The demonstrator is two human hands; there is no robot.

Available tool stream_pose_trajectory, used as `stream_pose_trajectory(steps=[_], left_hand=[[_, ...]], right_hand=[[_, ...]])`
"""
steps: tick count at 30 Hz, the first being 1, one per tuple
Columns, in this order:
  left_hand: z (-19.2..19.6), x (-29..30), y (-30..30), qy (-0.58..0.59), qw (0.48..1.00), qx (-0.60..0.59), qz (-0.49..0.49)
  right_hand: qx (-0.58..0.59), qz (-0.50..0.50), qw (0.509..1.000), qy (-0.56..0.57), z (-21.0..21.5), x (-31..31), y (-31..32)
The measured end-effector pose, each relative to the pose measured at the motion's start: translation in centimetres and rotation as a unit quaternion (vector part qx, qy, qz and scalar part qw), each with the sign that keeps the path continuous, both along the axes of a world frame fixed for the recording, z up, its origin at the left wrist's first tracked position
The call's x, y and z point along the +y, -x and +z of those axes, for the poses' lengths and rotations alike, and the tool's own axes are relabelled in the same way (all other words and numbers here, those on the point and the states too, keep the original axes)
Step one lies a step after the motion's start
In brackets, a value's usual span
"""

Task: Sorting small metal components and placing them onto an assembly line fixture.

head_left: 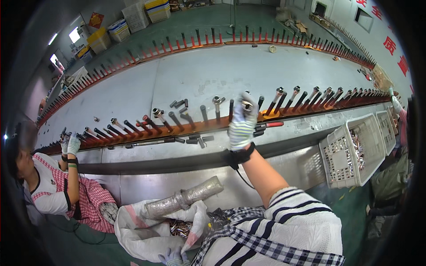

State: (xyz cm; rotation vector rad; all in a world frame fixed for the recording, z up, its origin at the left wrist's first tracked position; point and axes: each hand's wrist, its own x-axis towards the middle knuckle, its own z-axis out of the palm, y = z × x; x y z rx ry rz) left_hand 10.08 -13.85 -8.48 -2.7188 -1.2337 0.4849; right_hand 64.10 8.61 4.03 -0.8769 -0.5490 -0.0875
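Note:
My right hand point(243, 126), in a striped knit glove with a dark band at the wrist, is raised over the near row of upright posts. Its fingers are closed around a shiny ring-ended metal piece point(247, 105); motion blurs the fingertips, and I cannot tell whether the piece touches a post. Low in the picture, my left hand point(174, 258), also gloved, lies with fingers apart against the white woven sack point(133, 230). Small shiny metal parts point(180, 228) fill the sack's mouth. Beside my right hand stand a black-sleeved post point(231, 110) and a metal-topped post point(217, 106).
Loose black sleeves point(195, 140) and a red-and-black rod point(271, 125) lie along the bench edge. A plastic-wrapped roll point(186, 195) rests above the sack. White crates point(341, 159) of metal parts stand right. A co-worker point(53, 181) works at left; another person's arm point(399, 106) shows at right.

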Motion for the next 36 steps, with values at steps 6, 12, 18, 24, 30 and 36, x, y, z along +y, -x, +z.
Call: stream_pose_trajectory(steps=[6, 12, 18, 24, 30, 36], left_hand=[[2.8, 0.6, -5.1, -0.025, 0.977, -0.183, 0.110], [4.7, 1.3, -5.1, -0.039, 0.976, -0.191, 0.100], [-11.4, -2.0, 5.0, -0.178, 0.983, 0.019, -0.030], [5.8, 0.6, -8.6, -0.042, 0.974, -0.200, 0.095], [3.2, 0.5, -7.1, -0.001, 0.967, -0.229, 0.107], [2.2, -0.8, -6.5, -0.061, 0.965, -0.225, 0.120]], right_hand=[[-0.010, 0.122, 0.974, 0.189, -4.9, 4.0, -6.0], [-0.093, 0.074, 0.991, 0.059, 2.2, -1.8, -2.0], [0.301, 0.348, 0.878, -0.131, -4.8, 1.8, -4.7], [0.258, 0.363, 0.894, -0.045, -3.1, 1.8, -3.5], [0.241, 0.459, 0.855, 0.014, -2.8, 6.7, -2.2], [-0.175, 0.125, 0.973, 0.085, 5.0, -2.5, 0.6]])
